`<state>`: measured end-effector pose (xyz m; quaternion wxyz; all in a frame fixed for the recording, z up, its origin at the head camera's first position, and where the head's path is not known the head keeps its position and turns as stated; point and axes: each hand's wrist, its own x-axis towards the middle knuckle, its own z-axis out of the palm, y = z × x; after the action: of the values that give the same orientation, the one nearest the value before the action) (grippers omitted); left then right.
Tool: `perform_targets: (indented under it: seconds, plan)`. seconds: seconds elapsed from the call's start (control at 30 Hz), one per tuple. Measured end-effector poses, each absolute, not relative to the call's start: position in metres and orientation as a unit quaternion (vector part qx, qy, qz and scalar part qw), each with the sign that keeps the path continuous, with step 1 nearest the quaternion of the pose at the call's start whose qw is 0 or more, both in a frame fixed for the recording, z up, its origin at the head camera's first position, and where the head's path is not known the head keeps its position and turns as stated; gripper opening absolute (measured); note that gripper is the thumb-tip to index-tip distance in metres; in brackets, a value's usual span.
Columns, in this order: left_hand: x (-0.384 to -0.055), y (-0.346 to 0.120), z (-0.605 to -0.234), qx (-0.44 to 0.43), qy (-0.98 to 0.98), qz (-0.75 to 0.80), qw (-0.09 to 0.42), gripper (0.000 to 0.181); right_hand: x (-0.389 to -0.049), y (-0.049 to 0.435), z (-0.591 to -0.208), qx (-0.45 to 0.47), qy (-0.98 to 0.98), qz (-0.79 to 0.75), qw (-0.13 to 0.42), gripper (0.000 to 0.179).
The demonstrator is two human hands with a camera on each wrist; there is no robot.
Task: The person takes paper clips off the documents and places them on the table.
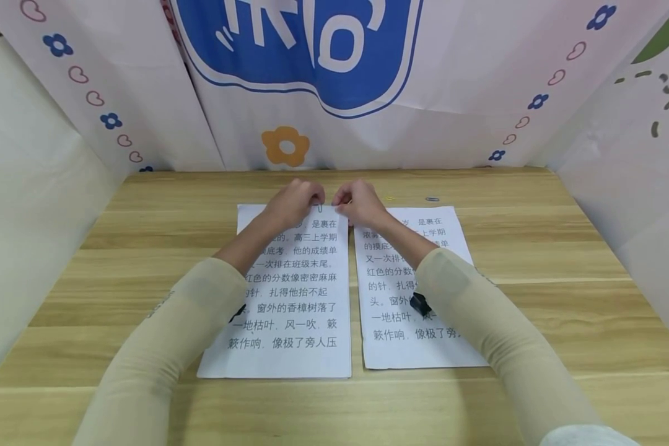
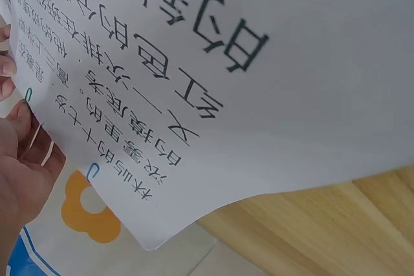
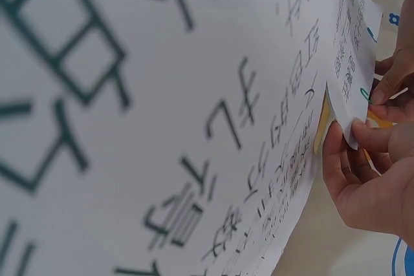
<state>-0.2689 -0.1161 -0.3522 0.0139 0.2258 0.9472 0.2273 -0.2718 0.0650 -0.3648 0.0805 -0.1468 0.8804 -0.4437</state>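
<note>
Two sheets with large printed Chinese text lie side by side on the table, the left stack of paper (image 1: 290, 362) and the right sheet (image 1: 424, 356). My left hand (image 1: 294, 203) pinches a green paper clip (image 2: 28, 95) at the top edge of the left stack. A blue paper clip (image 2: 94, 170) sits farther left on that same edge. My right hand (image 3: 372, 172) holds the stack's top right corner between thumb and fingers, just beside the left hand (image 3: 396, 88). The forearms cover parts of the text on both papers.
Beyond the right sheet's top edge lie a yellow paper clip (image 1: 390, 198) and a bluish paper clip (image 1: 432, 199). A printed white backdrop (image 1: 451, 136) rises behind the wooden table (image 1: 145, 248), and white panels stand at both sides.
</note>
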Motion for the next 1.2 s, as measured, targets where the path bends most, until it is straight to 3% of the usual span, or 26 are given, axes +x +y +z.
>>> perform_targets:
  seconds: [0.47, 1.2]
  plan:
    - [-0.2695, -0.1166, -0.3559, 0.174, 0.944, 0.277, 0.037, 0.018, -0.2725, 0.0657, -0.3658, -0.149, 0.877, -0.451, 0.078, 0.012]
    - [-0.2679, -0.1177, -0.3508, 0.215, 0.955, 0.203, 0.036, 0.019, -0.2734, 0.064, -0.3671, -0.153, 0.883, -0.437, 0.073, 0.01]
